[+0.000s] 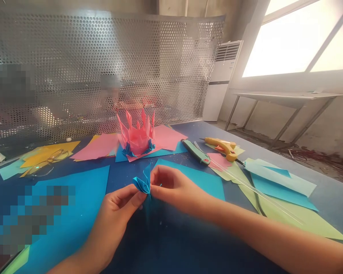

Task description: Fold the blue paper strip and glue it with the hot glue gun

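Observation:
Between my hands, just above the dark blue table, is a small folded blue paper piece (143, 185) with pointed, petal-like flaps. My left hand (118, 207) pinches its lower left side between thumb and fingertips. My right hand (174, 186) is closed on its right edge, the fingers curled and the thumb pressed close. Behind them stands a pink folded-paper crown (138, 137) with tall points and small blue folded pieces around its base. It rests on pink and blue sheets.
To the right lie a green utility knife (196, 153), a yellow glue gun (221, 146), clear glue sticks (254, 188) and green paper (308, 222). At left are glasses (48, 161) and a blue sheet (82, 205). A perforated metal screen (171, 68) borders the back.

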The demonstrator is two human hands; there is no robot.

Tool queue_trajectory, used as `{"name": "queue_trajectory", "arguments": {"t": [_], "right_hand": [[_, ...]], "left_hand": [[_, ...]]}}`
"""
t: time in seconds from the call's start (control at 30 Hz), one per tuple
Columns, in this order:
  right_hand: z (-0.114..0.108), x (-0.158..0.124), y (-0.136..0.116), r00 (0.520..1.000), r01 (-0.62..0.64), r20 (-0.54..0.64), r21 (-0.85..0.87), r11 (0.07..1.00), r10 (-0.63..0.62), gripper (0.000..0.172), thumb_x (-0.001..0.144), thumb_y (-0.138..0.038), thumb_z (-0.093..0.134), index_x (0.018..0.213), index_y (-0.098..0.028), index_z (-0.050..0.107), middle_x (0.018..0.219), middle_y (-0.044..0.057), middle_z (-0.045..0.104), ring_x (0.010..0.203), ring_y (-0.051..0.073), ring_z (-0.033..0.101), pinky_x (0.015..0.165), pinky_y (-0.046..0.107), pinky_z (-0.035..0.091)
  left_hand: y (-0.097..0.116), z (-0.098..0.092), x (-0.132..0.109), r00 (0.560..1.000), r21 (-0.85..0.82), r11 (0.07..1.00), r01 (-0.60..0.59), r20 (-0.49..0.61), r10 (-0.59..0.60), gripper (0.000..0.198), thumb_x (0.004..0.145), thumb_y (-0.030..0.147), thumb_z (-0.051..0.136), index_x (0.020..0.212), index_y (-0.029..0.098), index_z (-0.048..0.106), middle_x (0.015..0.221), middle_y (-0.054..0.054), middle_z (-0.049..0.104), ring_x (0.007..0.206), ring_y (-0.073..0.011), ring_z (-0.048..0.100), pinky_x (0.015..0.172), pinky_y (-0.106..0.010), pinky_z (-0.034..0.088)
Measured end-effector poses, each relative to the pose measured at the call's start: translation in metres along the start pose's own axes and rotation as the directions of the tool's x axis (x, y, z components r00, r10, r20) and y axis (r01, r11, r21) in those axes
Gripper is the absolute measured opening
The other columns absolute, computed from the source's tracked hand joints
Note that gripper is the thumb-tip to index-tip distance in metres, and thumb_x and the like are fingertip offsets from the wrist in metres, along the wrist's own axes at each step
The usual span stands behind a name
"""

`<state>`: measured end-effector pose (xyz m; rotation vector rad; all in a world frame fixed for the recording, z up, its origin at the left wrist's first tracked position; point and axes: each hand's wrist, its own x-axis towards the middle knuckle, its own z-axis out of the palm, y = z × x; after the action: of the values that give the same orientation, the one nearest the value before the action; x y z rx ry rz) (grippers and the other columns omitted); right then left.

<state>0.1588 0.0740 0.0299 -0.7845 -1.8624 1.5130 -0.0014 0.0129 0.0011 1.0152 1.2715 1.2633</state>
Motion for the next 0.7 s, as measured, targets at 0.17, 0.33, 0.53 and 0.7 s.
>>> {"name": "queue_trajectory", "arguments": {"t": [0.17,0.33,0.53,0.7], "right_hand": [[-0.003,-0.002,-0.011,0.991,0.074,-0.077,-0.346,0.935,-0.107,0.016,0.072,-0.007,0.063,0.073,-0.020,0.055,0.072,-0.006,0.058,0.070,0.011,0.054,0.068,0.024,0.043],[-0.065,0.012,-0.018,0.910,-0.261,-0.415,-0.608,0.749,-0.019,0.014,0.087,-0.030,0.065,0.091,-0.016,0.065,0.093,0.003,0.065,0.083,0.017,0.062,0.076,0.036,0.051],[-0.172,0.003,-0.002,0.536,-0.708,-0.844,-0.428,0.562,0.031,0.025,0.094,-0.031,0.056,0.116,-0.020,0.059,0.124,0.010,0.057,0.102,0.021,0.060,0.086,0.040,0.052],[-0.198,-0.007,0.022,0.467,-0.757,-0.880,-0.351,0.552,0.081,0.026,0.095,-0.031,0.056,0.117,-0.019,0.059,0.121,0.008,0.059,0.100,0.022,0.061,0.084,0.040,0.053]], "left_hand": [[-0.003,0.001,0.001,0.996,0.036,0.998,0.043,-0.080,-0.040,0.036,0.060,0.054,0.079,0.076,0.022,0.074,0.069,0.002,0.067,0.074,-0.0142,0.050,0.070,-0.023,0.041],[0.001,0.003,0.001,0.994,-0.004,0.997,0.075,-0.073,-0.076,0.036,0.061,0.055,0.078,0.077,0.024,0.071,0.088,0.000,0.073,0.092,-0.0175,0.058,0.085,-0.025,0.042],[0.009,0.004,-0.001,0.998,-0.069,0.996,0.058,0.019,-0.056,0.033,0.067,0.052,0.075,0.068,0.022,0.061,0.095,-0.001,0.073,0.108,-0.0209,0.058,0.100,-0.032,0.035],[0.006,0.000,-0.001,0.999,-0.116,0.992,0.048,-0.008,-0.049,0.035,0.065,0.046,0.078,0.067,0.022,0.054,0.077,0.001,0.073,0.091,-0.0168,0.063,0.094,-0.030,0.038]]}}
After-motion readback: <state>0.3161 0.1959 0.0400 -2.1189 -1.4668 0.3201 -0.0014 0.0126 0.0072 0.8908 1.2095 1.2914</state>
